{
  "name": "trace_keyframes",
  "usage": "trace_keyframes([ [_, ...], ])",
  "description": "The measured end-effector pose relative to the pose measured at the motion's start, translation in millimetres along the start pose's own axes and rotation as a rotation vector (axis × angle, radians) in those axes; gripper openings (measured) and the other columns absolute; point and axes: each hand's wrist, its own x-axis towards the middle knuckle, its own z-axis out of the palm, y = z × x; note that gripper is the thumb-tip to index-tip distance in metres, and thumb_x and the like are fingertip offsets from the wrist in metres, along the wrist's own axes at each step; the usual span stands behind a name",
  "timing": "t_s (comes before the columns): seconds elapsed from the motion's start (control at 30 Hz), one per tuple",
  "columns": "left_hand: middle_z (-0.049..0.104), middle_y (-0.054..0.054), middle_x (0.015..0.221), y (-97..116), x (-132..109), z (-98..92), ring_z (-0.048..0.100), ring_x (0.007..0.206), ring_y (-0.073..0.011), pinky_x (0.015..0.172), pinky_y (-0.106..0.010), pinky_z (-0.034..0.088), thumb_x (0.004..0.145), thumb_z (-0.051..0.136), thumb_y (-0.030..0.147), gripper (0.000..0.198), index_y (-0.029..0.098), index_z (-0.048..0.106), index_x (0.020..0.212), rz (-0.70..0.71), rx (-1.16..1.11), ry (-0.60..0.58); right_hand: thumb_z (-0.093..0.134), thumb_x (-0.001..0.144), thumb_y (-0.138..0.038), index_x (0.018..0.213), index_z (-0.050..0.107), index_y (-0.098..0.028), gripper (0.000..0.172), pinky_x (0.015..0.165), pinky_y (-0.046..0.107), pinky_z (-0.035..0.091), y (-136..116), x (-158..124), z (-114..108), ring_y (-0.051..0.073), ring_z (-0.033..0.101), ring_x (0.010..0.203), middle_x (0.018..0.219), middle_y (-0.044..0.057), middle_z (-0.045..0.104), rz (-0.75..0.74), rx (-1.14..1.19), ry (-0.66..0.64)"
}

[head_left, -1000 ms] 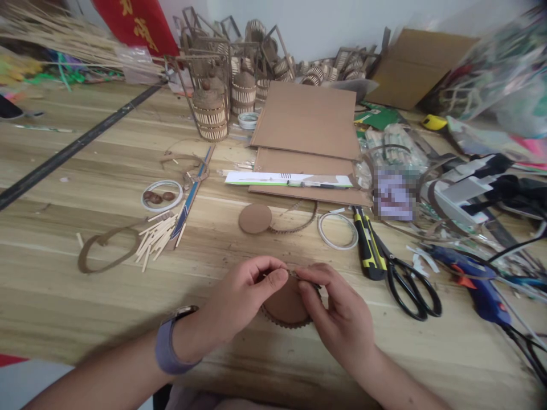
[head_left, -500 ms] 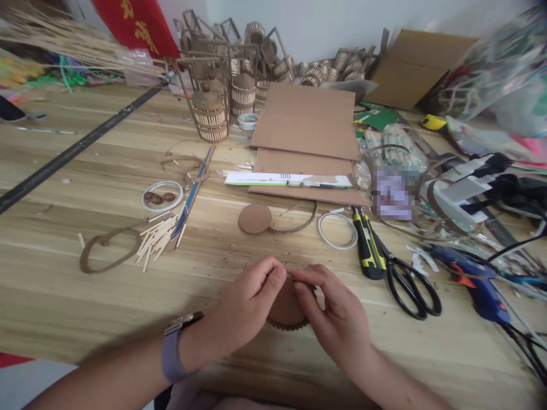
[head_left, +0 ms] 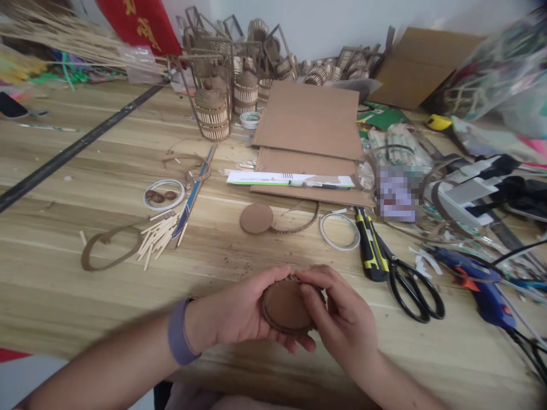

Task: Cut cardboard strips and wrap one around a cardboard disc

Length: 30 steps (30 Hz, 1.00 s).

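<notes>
A round brown cardboard disc (head_left: 287, 304) with a ridged strip round its edge is held between my hands near the table's front. My left hand (head_left: 243, 307) cups it from the left, its fingers under the disc and its thumb at the top edge. Around the right rim, my right hand (head_left: 342, 313) grips with thumb and forefinger. Beyond them lies another cardboard disc (head_left: 256, 218), touching a curved corrugated strip (head_left: 299, 229). A white tape roll (head_left: 339, 232) is to the right of that strip.
On the right lie a yellow-black cutter (head_left: 371, 245), black scissors (head_left: 416, 290) and a blue glue gun (head_left: 487, 290). Wooden sticks (head_left: 160, 236) and a brown strip loop (head_left: 92, 253) lie left. Cardboard sheets (head_left: 310, 119) and small slatted buckets (head_left: 213, 117) stand farther back.
My left hand has turned palm up, with its fingers now beneath the disc. The disc is tilted and more of its face shows. My right hand has shifted slightly right.
</notes>
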Motion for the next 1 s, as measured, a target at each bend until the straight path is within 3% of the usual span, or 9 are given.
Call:
trace_keyframes([
  [0.17,0.069,-0.009,0.086,-3,4,-0.4,0.067,0.070,-0.0162,0.055,-0.022,0.042,0.091,0.044,0.056,0.053,0.011,0.072,0.096,0.067,0.031,0.051,0.056,0.091,-0.015,0.103,0.067,-0.027,0.021,0.061,0.021,0.053,1,-3,0,0.012,0.067,0.072,0.081,0.000,0.069,0.066,0.043,-0.049],
  [0.37,0.068,-0.008,0.082,-4,4,1.6,0.065,0.068,-0.0156,0.052,-0.022,0.042,0.099,0.027,0.054,0.060,0.012,0.070,0.100,0.031,0.049,0.056,0.054,0.094,-0.028,0.094,0.069,-0.025,0.015,0.063,0.027,0.056,-1,-5,1,0.016,0.067,0.071,0.076,0.002,0.065,0.265,0.148,-0.063],
  [0.5,0.069,-0.008,0.082,-2,3,3.2,0.064,0.067,-0.0134,0.057,-0.022,0.042,0.102,0.012,0.055,0.070,0.013,0.068,0.104,0.015,0.044,0.007,0.056,0.093,-0.037,0.093,0.070,-0.024,0.020,0.044,0.022,0.049,-4,-3,1,0.014,0.064,0.061,0.078,0.003,0.064,0.371,0.257,-0.065],
  [0.63,0.070,-0.010,0.091,3,3,6.6,0.065,0.071,-0.0158,0.061,-0.025,0.043,0.100,0.005,0.062,0.078,0.014,0.066,0.113,0.045,-0.024,-0.051,0.054,0.093,-0.050,0.103,0.071,-0.026,0.032,0.027,0.020,0.035,-4,1,-2,0.008,0.046,0.035,0.068,0.000,0.060,0.504,0.417,-0.069],
  [0.83,0.068,-0.013,0.109,6,1,10.7,0.067,0.087,-0.0204,0.074,-0.030,0.044,0.100,0.010,0.062,0.075,0.014,0.065,0.119,0.079,-0.112,-0.006,0.057,0.089,-0.056,0.105,0.074,-0.025,0.039,0.034,0.019,0.043,1,4,-4,0.009,0.047,0.041,0.060,-0.001,0.056,0.554,0.398,-0.037],
  [1.0,0.069,-0.016,0.106,3,1,6.7,0.067,0.084,-0.0220,0.068,-0.030,0.044,0.097,0.011,0.069,0.083,0.009,0.065,0.119,0.097,-0.137,-0.030,0.057,0.090,-0.052,0.104,0.075,-0.024,0.037,0.035,0.020,0.043,3,2,-2,0.009,0.050,0.044,0.069,0.001,0.062,0.550,0.393,-0.065],
])
